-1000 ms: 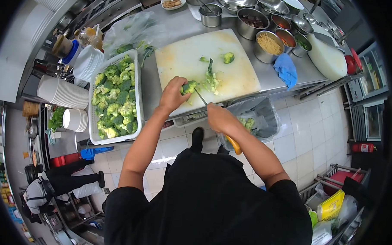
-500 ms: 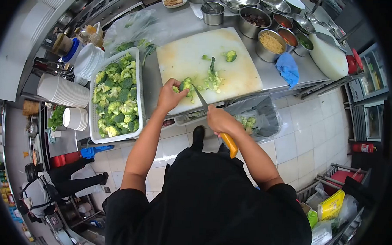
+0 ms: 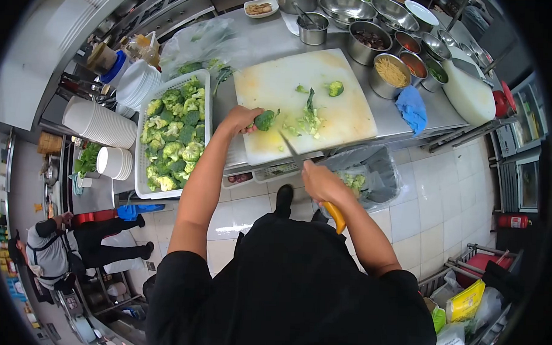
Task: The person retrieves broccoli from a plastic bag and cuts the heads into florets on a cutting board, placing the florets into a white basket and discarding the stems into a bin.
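Note:
My left hand (image 3: pixel 240 121) is closed on a broccoli floret (image 3: pixel 265 120) over the left part of a white cutting board (image 3: pixel 279 75). My right hand (image 3: pixel 322 183) grips a knife by its yellow handle (image 3: pixel 334 216). The knife blade (image 3: pixel 291 150) points up and left over the board's front edge, apart from the floret. Broccoli trimmings with a leaf (image 3: pixel 310 116) lie mid-board, and a separate floret (image 3: pixel 335 88) rests farther back. Left of the board stands a white plastic basket (image 3: pixel 207 118) heaped with broccoli florets (image 3: pixel 173 132).
Below the board's front edge is a lined bin (image 3: pixel 382 176) holding scraps. Several metal pots stand back right, one with yellow strips (image 3: pixel 391 72), near a blue cloth (image 3: pixel 412 109). Stacked white bowls (image 3: pixel 101 122) are at left. Another person (image 3: pixel 51 250) is at far left.
My left hand has turned the floret and drawn it left, away from the blade. The knife has moved slightly down and right. The whole view has shifted a little.

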Demonstrator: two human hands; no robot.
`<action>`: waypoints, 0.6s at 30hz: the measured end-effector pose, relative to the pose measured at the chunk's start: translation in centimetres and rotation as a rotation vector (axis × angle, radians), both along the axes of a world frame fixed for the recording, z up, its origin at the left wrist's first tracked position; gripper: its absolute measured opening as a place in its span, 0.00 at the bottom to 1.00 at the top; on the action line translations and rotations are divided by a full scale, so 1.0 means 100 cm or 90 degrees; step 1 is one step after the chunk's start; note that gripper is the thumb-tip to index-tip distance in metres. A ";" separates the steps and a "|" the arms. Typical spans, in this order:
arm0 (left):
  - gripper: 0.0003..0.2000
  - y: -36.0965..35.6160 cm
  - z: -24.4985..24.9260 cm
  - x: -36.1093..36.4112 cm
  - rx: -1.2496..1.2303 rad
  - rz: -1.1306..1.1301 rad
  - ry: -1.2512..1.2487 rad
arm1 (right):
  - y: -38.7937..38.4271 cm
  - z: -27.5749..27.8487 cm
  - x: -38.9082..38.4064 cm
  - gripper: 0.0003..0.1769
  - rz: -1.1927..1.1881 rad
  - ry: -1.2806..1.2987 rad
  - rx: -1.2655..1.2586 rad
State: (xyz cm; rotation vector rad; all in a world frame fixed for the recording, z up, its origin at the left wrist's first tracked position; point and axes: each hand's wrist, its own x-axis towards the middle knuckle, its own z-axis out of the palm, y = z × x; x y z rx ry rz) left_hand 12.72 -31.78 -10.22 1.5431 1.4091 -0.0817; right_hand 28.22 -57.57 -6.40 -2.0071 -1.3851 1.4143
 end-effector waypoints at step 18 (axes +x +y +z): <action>0.30 -0.014 0.000 0.019 0.259 -0.223 0.117 | 0.020 -0.031 -0.027 0.14 0.052 -0.188 0.083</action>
